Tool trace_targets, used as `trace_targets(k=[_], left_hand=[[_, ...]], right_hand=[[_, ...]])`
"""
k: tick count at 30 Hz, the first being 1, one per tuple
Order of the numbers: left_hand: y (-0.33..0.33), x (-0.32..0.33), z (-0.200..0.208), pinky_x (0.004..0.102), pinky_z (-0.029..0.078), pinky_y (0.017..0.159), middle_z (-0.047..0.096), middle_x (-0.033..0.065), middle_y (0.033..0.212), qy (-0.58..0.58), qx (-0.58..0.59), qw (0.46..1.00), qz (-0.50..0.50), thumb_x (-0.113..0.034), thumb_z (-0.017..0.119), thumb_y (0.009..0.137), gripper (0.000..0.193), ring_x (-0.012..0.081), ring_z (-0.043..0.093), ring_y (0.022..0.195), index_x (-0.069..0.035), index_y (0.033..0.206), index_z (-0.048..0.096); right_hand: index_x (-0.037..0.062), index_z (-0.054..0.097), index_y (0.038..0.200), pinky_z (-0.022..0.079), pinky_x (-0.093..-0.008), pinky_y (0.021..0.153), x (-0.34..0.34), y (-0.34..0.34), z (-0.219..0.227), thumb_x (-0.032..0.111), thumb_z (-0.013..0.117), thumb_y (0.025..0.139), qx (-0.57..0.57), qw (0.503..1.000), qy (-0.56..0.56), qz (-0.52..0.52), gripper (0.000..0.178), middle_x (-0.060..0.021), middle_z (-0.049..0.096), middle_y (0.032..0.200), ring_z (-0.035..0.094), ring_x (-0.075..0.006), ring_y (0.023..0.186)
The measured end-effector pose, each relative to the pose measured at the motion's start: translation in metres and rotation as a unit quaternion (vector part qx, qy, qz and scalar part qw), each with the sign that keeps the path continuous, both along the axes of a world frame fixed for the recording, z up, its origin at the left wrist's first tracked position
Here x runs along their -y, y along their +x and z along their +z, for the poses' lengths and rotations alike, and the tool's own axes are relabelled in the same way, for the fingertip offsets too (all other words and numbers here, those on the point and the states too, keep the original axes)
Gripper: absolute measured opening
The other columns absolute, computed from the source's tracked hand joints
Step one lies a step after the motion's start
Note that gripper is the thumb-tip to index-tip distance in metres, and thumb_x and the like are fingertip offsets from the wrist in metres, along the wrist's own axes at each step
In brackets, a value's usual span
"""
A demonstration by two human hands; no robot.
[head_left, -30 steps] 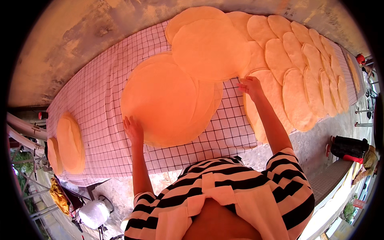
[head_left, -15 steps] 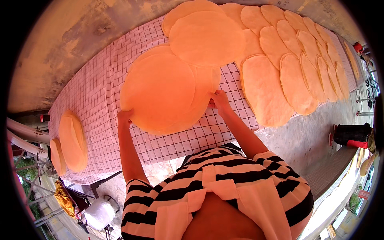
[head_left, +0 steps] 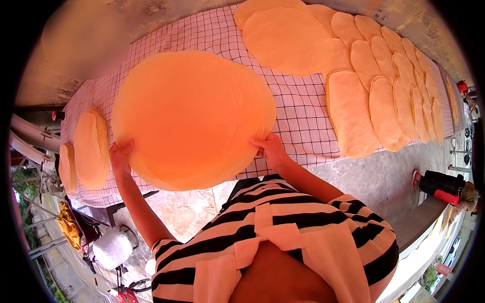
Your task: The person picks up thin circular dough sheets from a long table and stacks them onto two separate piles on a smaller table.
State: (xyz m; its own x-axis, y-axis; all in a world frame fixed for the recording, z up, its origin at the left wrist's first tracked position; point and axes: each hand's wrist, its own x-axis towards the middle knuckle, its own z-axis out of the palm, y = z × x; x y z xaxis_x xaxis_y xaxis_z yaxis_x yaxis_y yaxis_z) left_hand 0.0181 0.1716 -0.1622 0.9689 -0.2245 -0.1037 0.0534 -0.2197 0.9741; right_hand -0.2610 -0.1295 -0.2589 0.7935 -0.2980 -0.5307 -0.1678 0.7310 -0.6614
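Black-checked pink cloth (head_left: 299, 113) spreads before you. Your left hand (head_left: 121, 156) and right hand (head_left: 273, 151) are clamped, thumbs on top, on the near left and near right edges of a stack of large, thin, round orange sheets (head_left: 184, 118), which reaches past the cloth's near edge. Overlapping flat orange sheets (head_left: 352, 116) lie right; two narrower orange piles (head_left: 90, 149) sit left
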Motion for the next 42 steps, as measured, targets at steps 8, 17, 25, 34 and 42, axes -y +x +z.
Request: trace_targets(k=[8,17,25,34,42], left_hand=[[-0.073,0.024,-0.104,0.0440,0.043,0.085,0.051,0.0248,0.114,0.428,0.392,0.813,-0.035,-0.012,0.061,0.079,0.031,0.0404,0.048,0.104,0.006,0.103,0.052],[-0.169,0.119,-0.164,0.0555,0.035,0.088,0.039,0.0266,0.127,0.458,0.452,0.757,-0.110,-0.021,0.056,0.081,0.042,0.0429,0.035,0.120,0.008,0.109,0.048],[-0.160,0.075,-0.140,0.0472,0.045,0.078,0.054,0.0210,0.107,0.475,0.391,0.772,-0.159,-0.009,0.052,0.080,0.017,0.0365,0.051,0.104,0.002,0.093,0.053],[-0.061,0.036,-0.019,0.0376,0.042,0.053,0.056,0.0190,0.068,0.314,0.311,0.896,-0.036,-0.008,0.053,0.084,0.010,0.0346,0.054,0.061,-0.001,0.079,0.052],[-0.084,0.081,0.086,0.0343,0.048,0.054,0.061,0.0093,0.086,0.442,0.580,0.684,0.016,-0.004,0.055,0.082,0.005,0.0275,0.059,0.065,-0.005,0.085,0.051]], right_hand=[[0.0025,0.050,0.113,0.048,-0.0310,0.077,-0.026,0.030,-0.041,0.015,0.060,0.081,-0.034,0.999,-0.014,-0.006,0.036,-0.0073,0.060,0.099,0.060,-0.0175,0.088],[-0.0021,0.052,0.110,0.047,-0.0308,0.077,-0.002,0.064,-0.067,0.003,0.062,0.076,0.025,0.985,-0.171,0.003,0.036,-0.0092,0.060,0.099,0.059,-0.0173,0.088],[-0.0028,0.053,0.105,0.048,-0.0293,0.071,-0.002,0.061,-0.073,0.002,0.063,0.073,0.026,0.987,-0.157,-0.014,0.034,-0.0092,0.061,0.091,0.060,-0.0163,0.080],[-0.0029,0.053,0.105,0.048,-0.0300,0.072,0.003,0.062,-0.081,0.000,0.061,0.073,0.019,0.988,-0.151,0.004,0.033,-0.0097,0.061,0.094,0.059,-0.0170,0.082],[-0.0033,0.053,0.105,0.048,-0.0302,0.070,0.009,0.060,-0.082,-0.001,0.060,0.072,0.009,0.992,-0.126,-0.013,0.034,-0.0104,0.061,0.093,0.059,-0.0184,0.081]])
